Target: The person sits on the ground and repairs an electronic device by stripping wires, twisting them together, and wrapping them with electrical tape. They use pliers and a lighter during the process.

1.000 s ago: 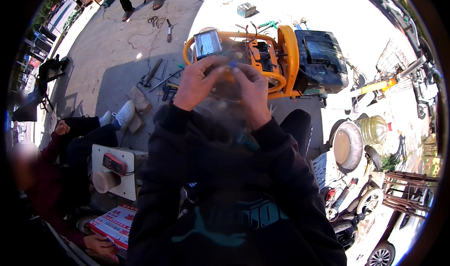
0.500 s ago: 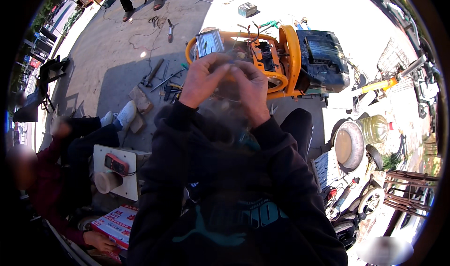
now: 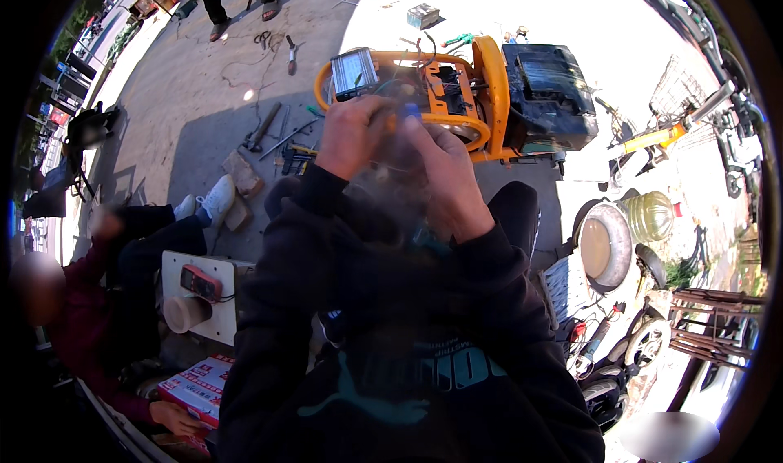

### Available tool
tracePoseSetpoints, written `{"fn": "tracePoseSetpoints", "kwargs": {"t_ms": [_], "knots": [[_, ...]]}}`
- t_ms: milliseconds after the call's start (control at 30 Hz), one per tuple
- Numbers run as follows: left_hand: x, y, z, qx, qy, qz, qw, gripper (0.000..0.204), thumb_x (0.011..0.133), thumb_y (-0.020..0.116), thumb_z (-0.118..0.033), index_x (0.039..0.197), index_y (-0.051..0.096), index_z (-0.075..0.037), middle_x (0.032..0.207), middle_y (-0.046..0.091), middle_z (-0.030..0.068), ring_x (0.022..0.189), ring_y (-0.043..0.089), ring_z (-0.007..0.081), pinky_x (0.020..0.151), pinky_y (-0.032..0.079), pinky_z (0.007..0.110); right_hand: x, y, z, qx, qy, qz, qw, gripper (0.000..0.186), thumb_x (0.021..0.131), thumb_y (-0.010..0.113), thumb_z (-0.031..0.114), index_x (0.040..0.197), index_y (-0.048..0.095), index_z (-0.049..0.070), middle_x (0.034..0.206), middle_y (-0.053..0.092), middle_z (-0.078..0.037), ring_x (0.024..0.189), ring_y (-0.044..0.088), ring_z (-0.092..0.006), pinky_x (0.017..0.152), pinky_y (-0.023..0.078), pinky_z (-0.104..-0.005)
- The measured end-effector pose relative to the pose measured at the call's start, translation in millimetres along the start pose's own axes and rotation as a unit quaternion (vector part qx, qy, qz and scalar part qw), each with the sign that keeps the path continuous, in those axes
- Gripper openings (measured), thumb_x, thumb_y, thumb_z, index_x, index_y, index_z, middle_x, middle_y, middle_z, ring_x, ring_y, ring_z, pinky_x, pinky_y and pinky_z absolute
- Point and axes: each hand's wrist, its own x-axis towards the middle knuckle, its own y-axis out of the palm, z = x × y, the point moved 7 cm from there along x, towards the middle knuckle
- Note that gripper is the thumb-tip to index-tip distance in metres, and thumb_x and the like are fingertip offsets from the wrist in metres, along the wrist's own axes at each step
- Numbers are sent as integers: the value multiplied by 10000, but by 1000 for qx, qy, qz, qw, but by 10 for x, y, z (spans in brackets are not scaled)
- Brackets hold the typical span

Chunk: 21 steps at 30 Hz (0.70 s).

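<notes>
My left hand (image 3: 351, 139) is raised in front of an orange vehicle frame (image 3: 499, 96), its fingers curled together. What they pinch, if anything, I cannot make out. Beside it, my right hand (image 3: 450, 173) grips a small blue object (image 3: 411, 111) between thumb and fingers; its kind is unclear. The two hands are slightly apart. Just beyond them, a silver finned metal box (image 3: 354, 72) rests on the frame near loose wires. A black case (image 3: 553, 96) sits at the frame's right end. A greyish blur covers the space below my hands.
A hammer (image 3: 265, 127), bricks (image 3: 242, 173) and other tools lie on the ground to the left. A red multimeter (image 3: 201, 283) sits on a white stool (image 3: 220, 319) beside a seated person. To the right are a basin of brownish water (image 3: 595, 248) and a large plastic bottle (image 3: 650, 216).
My hands, which were fingertip to fingertip, have drawn apart. The right hand has moved lower and right, and the blue object shows more clearly. The view has shifted slightly.
</notes>
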Motion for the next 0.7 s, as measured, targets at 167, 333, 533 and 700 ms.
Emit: {"fn": "tracePoseSetpoints", "kwargs": {"t_ms": [167, 333, 533, 700], "knots": [[-43, -101, 18, 17, 33, 50, 998, 132, 914, 720, -70, 1035, 765, -44, 910, 755, 121, 817, 742, 295, 713, 573, 365, 218, -63, 462, -62, 1, 85, 994, 294, 1029, 683, 299, 1196, 677, 57, 986, 701, -18, 716, 614, -79, 629, 507, -222], [-25, -88, 27, 1, 5, 61, 998, 105, 951, 712, -89, 1043, 726, -41, 895, 759, 118, 807, 756, 271, 699, 571, 358, 853, -299, 29, 150, 28, 33, 988, 274, 1061, 628, 317, 1220, 668, 98, 1036, 721, 11, 827, 611, -63, 672, 473, -278], [-56, -158, 164, -8, -19, 13, 1000, 127, 994, 681, -109, 1081, 650, -22, 863, 756, 142, 808, 775, 254, 685, 568, 355, 553, 19, 45, -144, -142, -28, 979, 422, 1096, 464, 397, 1338, 597, 78, 1030, 709, -102, 896, 665, -231, 761, 509, -386], [10, -222, 22, -7, -6, -2, 1000, 146, 999, 664, -107, 1088, 615, -3, 853, 743, 167, 795, 769, 278, 682, 562, 360, 253, 205, 321, -522, -261, -89, 807, 364, 1014, 588, 243, 1311, 564, 34, 1083, 697, -232, 1056, 667, -401, 867, 524, -498]]}}
